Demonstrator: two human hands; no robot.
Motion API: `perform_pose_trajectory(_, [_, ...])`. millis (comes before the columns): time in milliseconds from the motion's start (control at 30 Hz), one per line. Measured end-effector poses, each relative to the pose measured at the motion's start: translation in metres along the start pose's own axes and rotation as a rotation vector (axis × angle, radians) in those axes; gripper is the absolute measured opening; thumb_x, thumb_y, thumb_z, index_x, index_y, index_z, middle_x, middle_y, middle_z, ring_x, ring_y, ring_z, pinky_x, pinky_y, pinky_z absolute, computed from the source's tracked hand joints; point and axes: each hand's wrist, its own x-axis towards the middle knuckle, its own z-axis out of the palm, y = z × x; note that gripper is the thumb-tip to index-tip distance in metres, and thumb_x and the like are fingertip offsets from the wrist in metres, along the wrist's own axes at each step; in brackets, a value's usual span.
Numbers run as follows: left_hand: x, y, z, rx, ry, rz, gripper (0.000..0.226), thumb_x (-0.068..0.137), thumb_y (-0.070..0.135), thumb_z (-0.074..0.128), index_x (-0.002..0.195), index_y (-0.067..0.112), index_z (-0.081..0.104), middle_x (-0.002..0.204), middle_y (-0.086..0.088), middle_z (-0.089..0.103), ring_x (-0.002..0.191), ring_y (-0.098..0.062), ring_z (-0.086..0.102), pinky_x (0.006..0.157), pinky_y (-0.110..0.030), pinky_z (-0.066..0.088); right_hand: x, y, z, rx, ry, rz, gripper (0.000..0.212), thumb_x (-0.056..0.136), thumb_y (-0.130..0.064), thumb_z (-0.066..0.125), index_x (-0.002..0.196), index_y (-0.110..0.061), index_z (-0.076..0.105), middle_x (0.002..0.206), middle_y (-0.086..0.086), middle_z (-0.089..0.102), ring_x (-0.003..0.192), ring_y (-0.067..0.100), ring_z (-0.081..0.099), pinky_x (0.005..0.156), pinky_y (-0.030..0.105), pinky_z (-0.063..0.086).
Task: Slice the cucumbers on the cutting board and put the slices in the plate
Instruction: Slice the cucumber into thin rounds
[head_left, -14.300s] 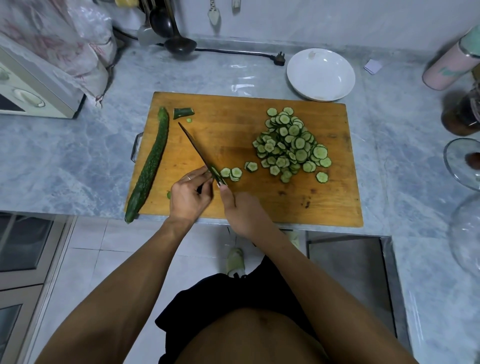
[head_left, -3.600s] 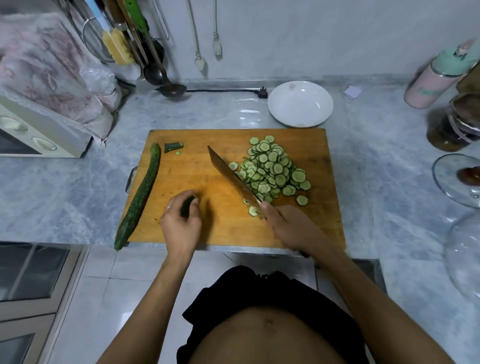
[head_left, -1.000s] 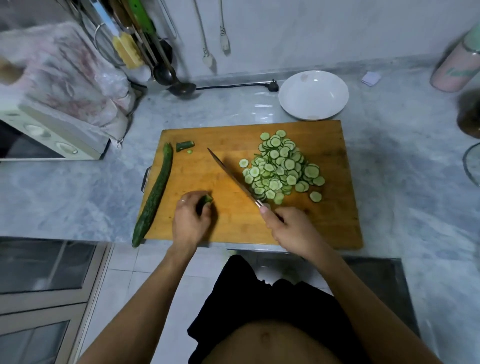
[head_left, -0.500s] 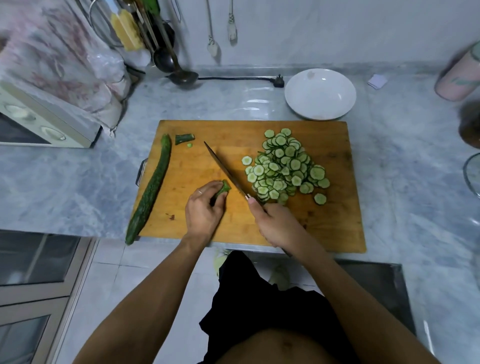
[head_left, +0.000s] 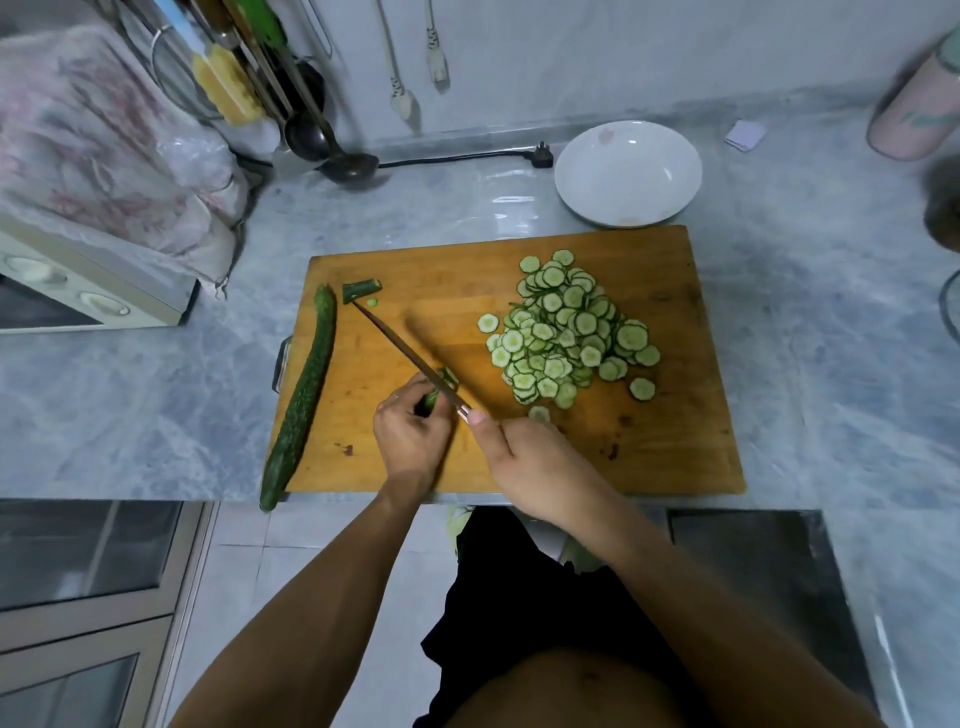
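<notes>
we see left grip (head_left: 410, 441) pinching cucumber stub (head_left: 435, 393) on cutting board (head_left: 675, 447), right grip (head_left: 535, 467) closed on knife (head_left: 400, 348) crossing the stub, slice pile (head_left: 566, 332) right of blade, whole cucumber (head_left: 304, 395) along board's left edge, cut end (head_left: 361, 289) at far left corner, white plate (head_left: 628, 174) on table (head_left: 130, 405) just behind board, ladle (head_left: 332, 150) by wall

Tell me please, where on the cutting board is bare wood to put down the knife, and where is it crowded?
Bare wood shows on the cutting board along its right edge and near right corner, and between the stem piece and the pile of slices. It is crowded near the front, where the left hand, the right hand and the knife meet.
</notes>
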Motion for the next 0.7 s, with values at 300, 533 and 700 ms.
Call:
perform_pose_trajectory(300, [0.006, -0.005, 0.004, -0.06, 0.024, -0.118, 0.025, 0.078, 0.023, 0.069, 0.096, 0.01, 0.08, 0.101, 0.003, 0.076, 0.097, -0.007, 0.07, 0.086, -0.033, 0.057, 0.001, 0.009, -0.001, 0.007, 0.004, 0.021, 0.064, 0.102, -0.06, 0.021, 0.064, -0.017, 0.048, 0.065, 0.002, 0.052, 0.063, 0.018, 0.054, 0.056, 0.033, 0.033])
perform_pose_trajectory(533, [0.008, -0.005, 0.002, -0.072, 0.016, -0.113, 0.022, 0.079, 0.02, 0.07, 0.095, 0.01, 0.081, 0.101, -0.001, 0.076, 0.098, -0.014, 0.07, 0.085, -0.037, 0.057, 0.001, 0.008, 0.002, 0.0, -0.01, 0.027, 0.064, 0.103, -0.057, 0.022, 0.065, -0.014, 0.049, 0.065, 0.005, 0.052, 0.065, 0.02, 0.054, 0.062, 0.034, 0.038])
perform_pose_trajectory(700, [0.011, -0.007, 0.001, -0.07, 0.006, -0.107, 0.025, 0.078, 0.02, 0.067, 0.097, 0.011, 0.081, 0.102, -0.002, 0.076, 0.1, -0.012, 0.07, 0.086, -0.035, 0.057, 0.004, 0.007, 0.005, 0.005, -0.002, 0.019, 0.065, 0.103, -0.057, 0.021, 0.068, -0.012, 0.052, 0.067, 0.005, 0.055, 0.065, 0.019, 0.055, 0.062, 0.035, 0.041])
